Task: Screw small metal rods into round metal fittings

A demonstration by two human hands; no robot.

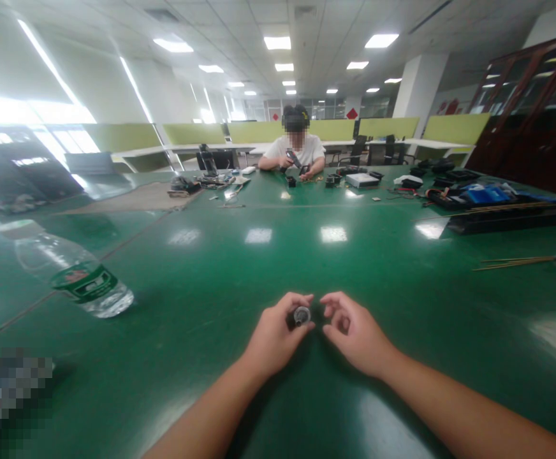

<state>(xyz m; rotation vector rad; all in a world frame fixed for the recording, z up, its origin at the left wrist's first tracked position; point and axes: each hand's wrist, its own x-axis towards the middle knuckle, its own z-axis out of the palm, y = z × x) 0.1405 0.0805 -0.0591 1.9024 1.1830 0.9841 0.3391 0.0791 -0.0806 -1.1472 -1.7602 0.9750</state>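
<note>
Between the thumb and fingers of my left hand is a small round grey part with a dark ring-like end facing me; its exact kind is too small to tell. My right hand hovers just to the right, its fingers loosely curled and the thumb apart from them. I see nothing in its grasp. A narrow gap separates the fingertips of the two hands. Both are over the glossy green table.
A clear plastic bottle with a green label is at the left. A pixelated object lies at the lower left. Across the table a person handles a dark tool. Thin sticks and blue-and-black gear lie at the right.
</note>
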